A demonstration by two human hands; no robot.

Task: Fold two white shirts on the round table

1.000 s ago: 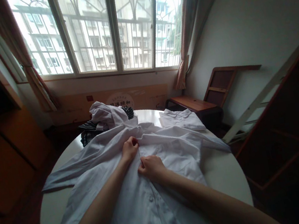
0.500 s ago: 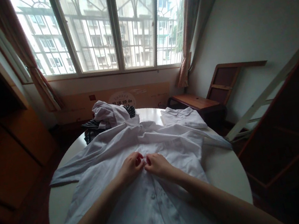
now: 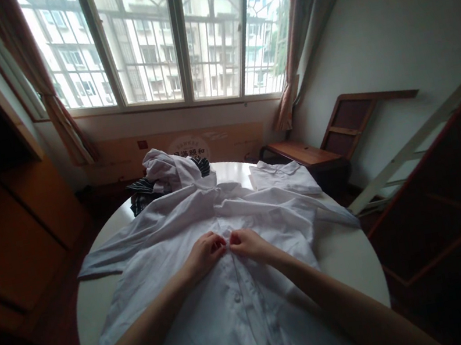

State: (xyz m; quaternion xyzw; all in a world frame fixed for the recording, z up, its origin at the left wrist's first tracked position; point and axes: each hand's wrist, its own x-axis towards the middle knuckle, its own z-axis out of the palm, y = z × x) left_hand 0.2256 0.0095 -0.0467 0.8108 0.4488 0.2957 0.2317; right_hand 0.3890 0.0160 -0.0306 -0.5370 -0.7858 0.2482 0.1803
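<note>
A white long-sleeved shirt [image 3: 184,315] lies spread face up across the round table, its collar at the far side and its sleeves out to both sides. My left hand [image 3: 208,251] and my right hand [image 3: 245,243] meet at the front placket in the upper middle of the shirt. The fingers of each are pinched on the placket's edge, fingertips nearly touching. Whatever button or buttonhole sits between them is hidden. Below my hands the placket runs toward me, partly parted, with a small button [image 3: 237,298] showing on it.
The white round table [image 3: 357,269] carries a crumpled heap of light and dark striped clothes [image 3: 171,170] at its back left. A folded white shirt [image 3: 284,178] lies at the back right. Beyond stand a wooden bench [image 3: 302,153] and a barred window [image 3: 147,45].
Both hands stay pinched at the placket, with only slight finger movement. The whole view has shifted a little; the shirt lies as before.
</note>
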